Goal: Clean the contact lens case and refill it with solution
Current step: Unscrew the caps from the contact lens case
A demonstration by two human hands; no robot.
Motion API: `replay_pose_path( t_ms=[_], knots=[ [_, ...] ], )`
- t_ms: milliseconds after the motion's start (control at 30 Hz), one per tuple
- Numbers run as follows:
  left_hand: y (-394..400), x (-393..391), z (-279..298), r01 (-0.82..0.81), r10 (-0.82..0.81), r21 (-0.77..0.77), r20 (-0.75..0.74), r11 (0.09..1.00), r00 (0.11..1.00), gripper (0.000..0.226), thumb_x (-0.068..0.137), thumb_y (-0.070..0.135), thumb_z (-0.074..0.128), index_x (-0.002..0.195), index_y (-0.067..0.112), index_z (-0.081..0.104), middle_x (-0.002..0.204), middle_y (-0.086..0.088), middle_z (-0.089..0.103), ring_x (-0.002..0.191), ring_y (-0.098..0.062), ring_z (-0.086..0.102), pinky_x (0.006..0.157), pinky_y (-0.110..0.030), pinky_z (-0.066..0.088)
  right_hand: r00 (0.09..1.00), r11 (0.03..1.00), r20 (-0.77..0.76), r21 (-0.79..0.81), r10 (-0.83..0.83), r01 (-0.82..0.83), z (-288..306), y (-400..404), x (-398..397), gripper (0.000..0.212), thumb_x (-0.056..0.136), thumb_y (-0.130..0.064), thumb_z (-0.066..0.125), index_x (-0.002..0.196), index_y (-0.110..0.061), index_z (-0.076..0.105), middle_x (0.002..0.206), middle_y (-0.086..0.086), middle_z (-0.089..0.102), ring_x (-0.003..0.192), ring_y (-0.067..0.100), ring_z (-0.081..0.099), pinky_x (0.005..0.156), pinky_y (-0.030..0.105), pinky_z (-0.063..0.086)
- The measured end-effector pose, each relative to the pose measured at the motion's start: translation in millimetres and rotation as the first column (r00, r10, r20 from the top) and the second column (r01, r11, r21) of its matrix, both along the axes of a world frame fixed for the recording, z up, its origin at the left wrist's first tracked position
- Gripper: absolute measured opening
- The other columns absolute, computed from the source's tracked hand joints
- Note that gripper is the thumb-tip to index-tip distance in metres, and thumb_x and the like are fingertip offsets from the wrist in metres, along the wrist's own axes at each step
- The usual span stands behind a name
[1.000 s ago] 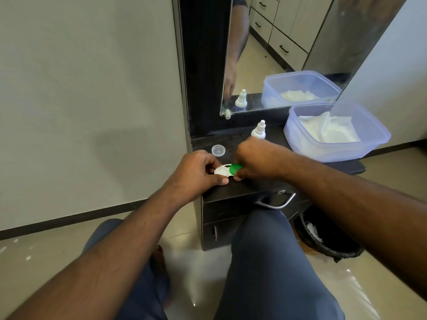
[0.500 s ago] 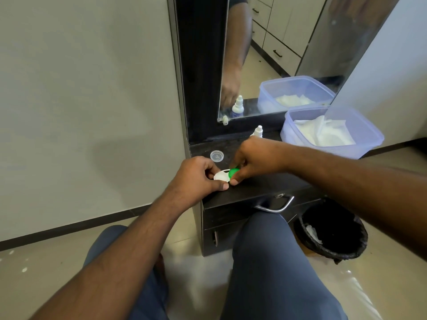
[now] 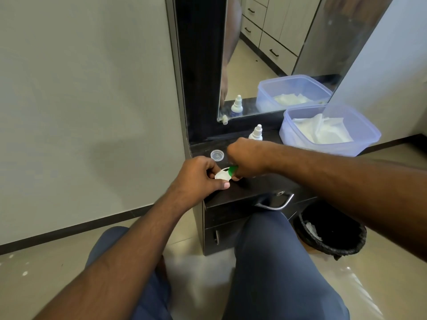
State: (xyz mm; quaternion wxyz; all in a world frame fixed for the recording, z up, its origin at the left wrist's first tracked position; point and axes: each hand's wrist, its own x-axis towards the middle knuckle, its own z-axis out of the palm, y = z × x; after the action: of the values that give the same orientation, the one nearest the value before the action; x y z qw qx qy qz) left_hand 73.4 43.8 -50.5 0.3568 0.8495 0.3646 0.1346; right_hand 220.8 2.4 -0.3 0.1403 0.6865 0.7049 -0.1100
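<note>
Over the worktop (image 3: pixel 254 188) your left hand (image 3: pixel 198 175) pinches the lens case (image 3: pixel 222 174), right hand (image 3: pixel 245 155) grips its green cap (image 3: pixel 232 170) — probably early; solution bottle (image 3: pixel 256 133) untouched.

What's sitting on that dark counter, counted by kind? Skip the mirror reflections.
Lens case, held in both hands: 1
Dropper bottle: 1
Loose clear cap: 1
Plastic tub of tissues: 1
Total: 4
</note>
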Motion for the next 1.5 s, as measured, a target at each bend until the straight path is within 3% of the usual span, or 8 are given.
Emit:
replay_pose_path(
  t_ms=[267, 500, 633, 767, 967, 1100, 1333, 1500],
  knots=[
    [-0.7, 1.1, -0.9, -0.004, 0.003, 0.017, 0.002, 1.0, 1.0, 0.022, 0.069, 0.026, 0.084, 0.081, 0.021, 0.065, 0.08, 0.012, 0.056, 0.071, -0.005, 0.052, 0.057, -0.016, 0.036, 0.982, 0.982, 0.048, -0.041, 0.184, -0.182, 2.9, -7.2, 9.6, 0.026, 0.092, -0.029, 0.058, 0.093, -0.004, 0.063, 0.079, 0.002, 0.052, 0.074, 0.018, 0.053, 0.067, 0.029, 0.042],
    [0.1, -0.4, -0.3, -0.021, 0.021, -0.009, 0.034, 1.0, 0.999, 0.028, 0.067, 0.025, 0.085, 0.091, 0.015, 0.074, 0.084, 0.006, 0.065, 0.076, -0.007, 0.059, 0.065, -0.024, 0.049, 0.951, 0.95, -0.042, 0.061, 0.307, -0.305, -4.7, -15.1, 28.8, 0.036, 0.093, -0.039, 0.053, 0.109, -0.009, 0.066, 0.102, 0.006, 0.066, 0.094, 0.021, 0.06, 0.083, 0.034, 0.047],
    [-0.3, -0.5, 1.5, -0.036, 0.038, -0.053, 0.041, 0.998, 0.998, 0.026, 0.064, 0.024, 0.087, 0.085, 0.016, 0.074, 0.077, 0.006, 0.066, 0.071, -0.011, 0.061, 0.063, -0.028, 0.05, 0.971, 0.978, -0.226, 0.205, 0.083, -0.036, -21.8, -34.3, 31.9, 0.036, 0.09, -0.047, 0.055, 0.105, -0.017, 0.068, 0.094, 0.002, 0.064, 0.087, 0.017, 0.06, 0.074, 0.033, 0.048],
    [1.2, 0.0, 2.9, -0.033, 0.035, -0.067, 0.022, 0.997, 0.999, 0.025, 0.064, 0.024, 0.087, 0.083, 0.016, 0.072, 0.074, 0.004, 0.066, 0.067, -0.011, 0.061, 0.06, -0.027, 0.049, 0.954, 0.887, -0.245, 0.383, -0.174, 0.26, -42.3, -53.2, 11.7, 0.04, 0.089, -0.059, 0.047, 0.084, -0.019, 0.052, 0.083, -0.004, 0.051, 0.074, 0.015, 0.053, 0.059, 0.029, 0.038],
    [3.0, 1.0, 2.3, -0.021, 0.021, -0.042, -0.015, 0.999, 1.0, 0.027, 0.065, 0.027, 0.086, 0.086, 0.017, 0.072, 0.075, 0.005, 0.066, 0.067, -0.009, 0.059, 0.057, -0.023, 0.046, 0.831, 0.865, -0.489, 0.26, -0.266, 0.43, -42.6, -43.7, 5.8, 0.025, 0.086, -0.04, 0.066, 0.081, -0.02, 0.052, 0.074, -0.007, 0.052, 0.07, 0.008, 0.051, 0.056, 0.018, 0.036],
    [2.8, 1.2, 1.3, -0.02, 0.019, -0.04, -0.013, 0.999, 1.0, 0.028, 0.066, 0.027, 0.086, 0.088, 0.017, 0.073, 0.077, 0.005, 0.065, 0.068, -0.007, 0.058, 0.057, -0.022, 0.045, 0.855, 0.909, -0.472, 0.226, -0.213, 0.351, -37.5, -36.6, 13.7, 0.025, 0.084, -0.035, 0.069, 0.087, -0.014, 0.058, 0.078, -0.004, 0.055, 0.072, 0.01, 0.052, 0.054, 0.016, 0.033],
    [1.8, 1.9, 0.7, 0.002, -0.002, -0.007, -0.008, 1.0, 1.0, 0.027, 0.068, 0.027, 0.084, 0.09, 0.017, 0.072, 0.078, 0.009, 0.06, 0.07, -0.006, 0.055, 0.057, -0.018, 0.039, 0.939, 0.972, -0.333, 0.176, -0.089, 0.154, -30.4, -27.3, 16.6, 0.021, 0.09, -0.033, 0.061, 0.081, -0.022, 0.045, 0.073, -0.013, 0.041, 0.066, 0.004, 0.043, 0.056, 0.016, 0.031],
    [2.3, 1.4, -3.6, -0.022, 0.021, 0.013, 0.046, 1.0, 0.999, 0.028, 0.064, 0.025, 0.086, 0.087, 0.015, 0.074, 0.077, 0.01, 0.058, 0.068, -0.005, 0.053, 0.056, -0.015, 0.038, 0.922, 0.976, -0.388, 0.204, 0.008, 0.078, -33.0, -29.7, 25.2, 0.018, 0.09, -0.031, 0.061, 0.084, -0.018, 0.05, 0.076, -0.011, 0.046, 0.068, 0.005, 0.045, 0.06, 0.016, 0.032]
  ],
)
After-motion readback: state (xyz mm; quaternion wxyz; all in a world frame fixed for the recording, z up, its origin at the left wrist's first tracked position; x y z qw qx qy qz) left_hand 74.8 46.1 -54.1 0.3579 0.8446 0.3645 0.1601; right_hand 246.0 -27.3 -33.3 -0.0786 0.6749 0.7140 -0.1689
